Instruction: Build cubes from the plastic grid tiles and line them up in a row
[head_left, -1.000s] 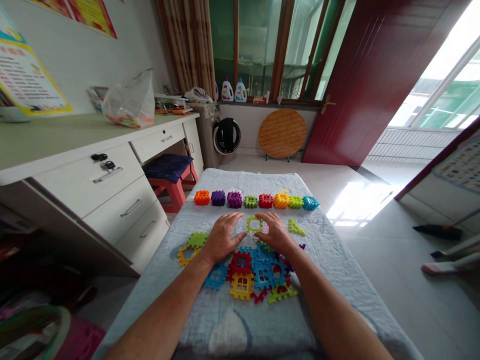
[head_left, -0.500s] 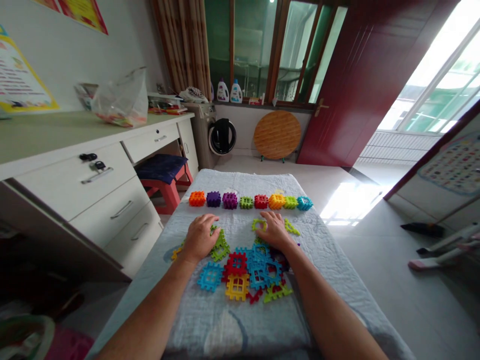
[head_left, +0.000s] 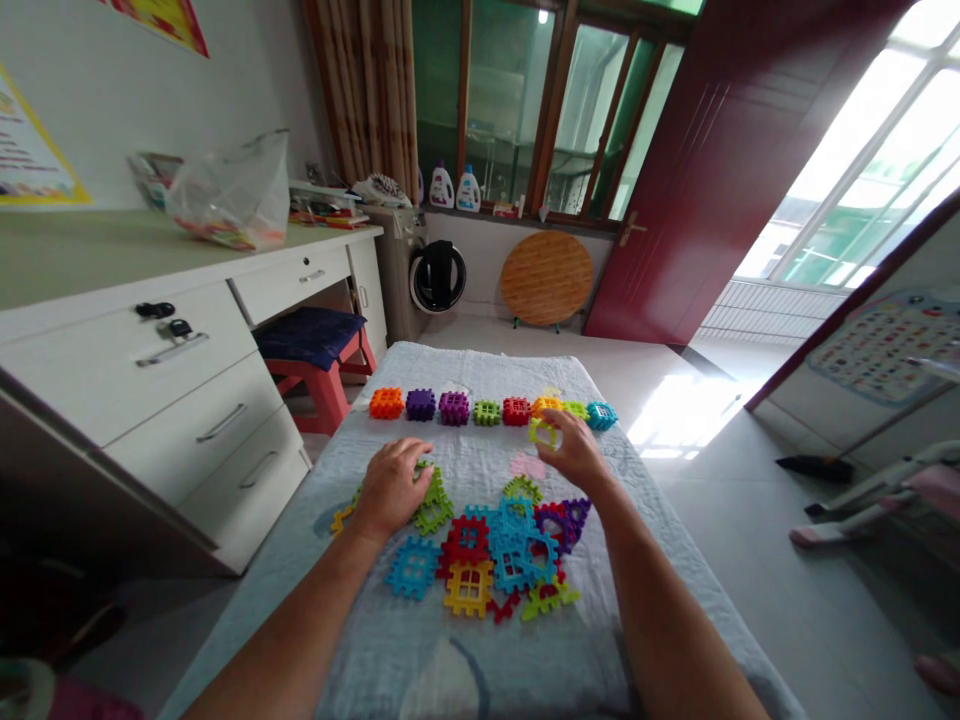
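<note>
Well out to the left of the left hand [head_left: 394, 485] stands a white desk [head_left: 165, 370]; nearer that hand is a red stool [head_left: 324, 398]; a yellow toothed piece [head_left: 341, 518] peeks out just left of the same grip, mostly hidden by it; the left hand is low over the cloth [head_left: 390, 650], fingers bent, thumb by some green pieces [head_left: 433, 505] just to its right, and I cannot tell whether it is clamped on them; beyond it sit an orange block [head_left: 386, 403], a dark purple block [head_left: 420, 404] and, farther right, a purple block [head_left: 454, 408]; on the wearer's side of it lies a blue square [head_left: 414, 567]; between the two hands, closer to the wearer, a red piece [head_left: 465, 540], a yellow window piece [head_left: 469, 588] and a blue pile [head_left: 517, 545] overlap; past that gap stand a green block [head_left: 487, 412] and a red block [head_left: 517, 411]; the right hand [head_left: 564, 438] has thumb and fingers closed on a light green frame [head_left: 541, 432], a yellow block [head_left: 547, 404] behind it; beyond and right of this grip is a teal block [head_left: 602, 416]; below it lies a purple triangle [head_left: 576, 520].
</note>
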